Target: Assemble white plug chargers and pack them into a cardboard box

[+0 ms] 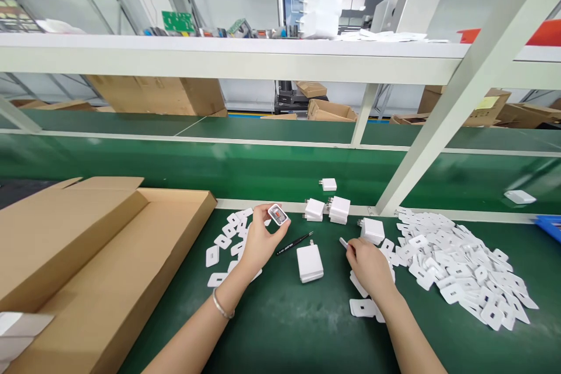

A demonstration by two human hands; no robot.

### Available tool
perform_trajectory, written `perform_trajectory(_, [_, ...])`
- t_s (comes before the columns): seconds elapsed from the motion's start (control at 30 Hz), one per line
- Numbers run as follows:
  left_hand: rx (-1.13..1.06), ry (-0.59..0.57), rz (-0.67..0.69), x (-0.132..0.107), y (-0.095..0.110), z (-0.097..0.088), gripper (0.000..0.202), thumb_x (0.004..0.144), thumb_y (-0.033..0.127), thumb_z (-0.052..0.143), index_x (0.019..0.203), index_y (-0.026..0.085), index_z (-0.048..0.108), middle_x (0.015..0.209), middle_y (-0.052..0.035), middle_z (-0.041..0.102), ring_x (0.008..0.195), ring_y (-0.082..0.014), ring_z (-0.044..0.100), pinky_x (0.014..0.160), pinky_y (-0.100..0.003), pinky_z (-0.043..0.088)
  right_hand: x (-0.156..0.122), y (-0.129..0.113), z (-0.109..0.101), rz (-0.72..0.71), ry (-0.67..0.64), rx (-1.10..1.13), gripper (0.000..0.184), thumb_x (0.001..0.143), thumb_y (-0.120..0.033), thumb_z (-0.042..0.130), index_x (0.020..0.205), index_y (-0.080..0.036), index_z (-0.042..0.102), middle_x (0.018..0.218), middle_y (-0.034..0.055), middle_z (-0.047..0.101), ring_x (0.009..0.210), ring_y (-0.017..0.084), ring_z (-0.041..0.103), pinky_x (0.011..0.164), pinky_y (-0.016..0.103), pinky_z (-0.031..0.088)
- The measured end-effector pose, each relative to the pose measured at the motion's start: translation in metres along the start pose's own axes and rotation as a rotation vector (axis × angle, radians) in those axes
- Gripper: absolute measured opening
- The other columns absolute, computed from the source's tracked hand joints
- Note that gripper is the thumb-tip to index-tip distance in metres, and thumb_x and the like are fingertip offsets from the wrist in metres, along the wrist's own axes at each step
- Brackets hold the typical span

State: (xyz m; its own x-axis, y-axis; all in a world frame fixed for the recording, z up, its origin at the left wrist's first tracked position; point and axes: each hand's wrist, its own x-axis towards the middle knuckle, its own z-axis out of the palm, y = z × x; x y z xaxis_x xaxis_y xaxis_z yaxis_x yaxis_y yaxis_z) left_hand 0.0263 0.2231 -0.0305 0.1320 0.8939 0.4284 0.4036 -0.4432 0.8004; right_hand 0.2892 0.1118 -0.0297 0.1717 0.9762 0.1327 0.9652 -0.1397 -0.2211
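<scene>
My left hand (258, 242) is closed on a small white charger housing (277, 214), with its open end and the inner parts turned towards me. Between the fingertips of my right hand (370, 269) is a small white cover plate (343, 242), seen nearly edge-on. A black pen (294, 243) lies on the green table between the hands. Just in front of it rests a larger white charger (310, 263). Behind my right hand another white charger (372, 231) lies with its prongs to the left. Loose white plates (363, 307) lie partly hidden under my right forearm.
A big heap of white cover plates (460, 269) covers the right side. More plates (222, 241) are scattered beside my left hand. Chargers (339, 210) stand by the table's back ledge. An open cardboard box (175, 263) fills the left. A slanted white post (456, 99) rises at right.
</scene>
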Motion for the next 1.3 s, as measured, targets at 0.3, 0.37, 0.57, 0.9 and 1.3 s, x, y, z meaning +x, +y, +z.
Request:
perform_trajectory(0.3, [-0.254,0.133,0.28,-0.031,0.05,-0.016,0.047,0.089,0.02,0.075,0.124,0.026,0.044,0.131,-0.0118,0.065,0.125,-0.0271,0.065,0.101,-0.047,0.054,0.002,0.008,0.012,-0.019,0.076,0.084,0.015,0.093,-0.021,0.058,0.103,-0.019,0.069,0.101,0.0111,0.071,0.077,0.025,0.068,0.059,0.033,0.045])
perform_trajectory(0.37, [-0.249,0.167,0.347,-0.036,0.055,-0.019,0.049,0.088,0.018,0.076,0.124,0.027,0.043,0.13,-0.0111,0.063,0.121,-0.0266,0.066,0.094,-0.043,0.056,0.003,0.005,0.01,-0.032,0.089,0.112,0.015,0.093,-0.021,0.056,0.101,-0.019,0.069,0.1,0.0102,0.07,0.077,0.025,0.067,0.059,0.033,0.047])
perform_trajectory(0.57, [-0.108,0.049,0.3,-0.046,0.069,-0.029,0.041,0.087,0.018,0.073,0.12,0.027,0.05,0.109,-0.0056,0.058,0.101,-0.0232,0.062,0.083,-0.036,0.053,-0.012,-0.035,-0.029,-0.141,0.352,0.559,0.026,0.103,-0.039,0.057,0.122,-0.026,0.069,0.099,0.0067,0.064,0.074,0.02,0.059,0.065,0.034,0.054])
perform_trajectory(0.9, [-0.156,-0.264,0.251,-0.061,0.09,-0.035,0.052,0.077,0.006,0.059,0.121,0.027,0.041,0.115,-0.0076,0.048,0.108,-0.0263,0.051,0.09,-0.042,0.051,-0.047,-0.099,-0.063,-0.537,0.354,0.667,0.044,0.1,-0.019,0.065,0.141,-0.036,0.063,0.11,0.0073,0.064,0.097,0.024,0.068,0.079,0.038,0.06])
perform_trajectory(1.3, [-0.352,-0.191,0.19,-0.082,0.086,-0.023,0.027,0.112,0.035,0.027,0.13,0.033,0.047,0.124,-0.0088,0.046,0.116,-0.026,0.05,0.097,-0.043,0.051,-0.048,-0.107,-0.061,-0.264,0.069,0.925,0.034,0.102,-0.053,0.059,0.127,-0.029,0.062,0.112,0.0072,0.063,0.1,0.024,0.065,0.086,0.038,0.06])
